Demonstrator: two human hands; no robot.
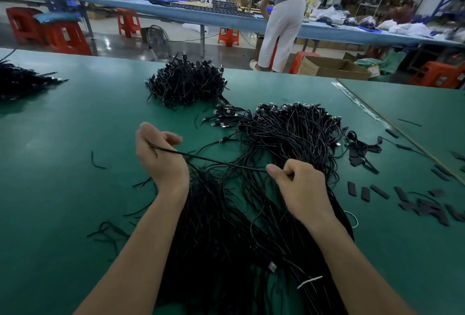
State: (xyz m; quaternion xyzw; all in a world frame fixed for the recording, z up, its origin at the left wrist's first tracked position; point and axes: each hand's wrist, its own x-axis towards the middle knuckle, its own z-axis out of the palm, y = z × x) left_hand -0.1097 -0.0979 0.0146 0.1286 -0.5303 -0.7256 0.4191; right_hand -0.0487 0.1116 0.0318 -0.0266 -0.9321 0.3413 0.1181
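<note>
A single thin black cable (221, 161) runs taut and nearly straight just above the near side of the big loose heap of cables (289, 136), gripped at both ends. The left hand (161, 156), just off the heap's left edge, has its fingers curled round one end of the cable, thumb raised. The right hand (302, 186), over the heap's middle, pinches the other end between thumb and bent forefinger, with the other fingers folded in.

The heap is a glossy, stringy sprawl on the smooth green mat (75, 126). Its far edge bristles with squared, metal-tipped plugs (226, 118), and its near strands lie long and combed toward the person, with a small white tie (309, 282) on them. Beyond the heap, to its left, sits a rounder, bushier tangle of cables (186, 83). To the heap's right lie flat, matt black rectangular sleeves (364, 194), scattered. Short curled black offcuts (97, 161) lie to the heap's left
</note>
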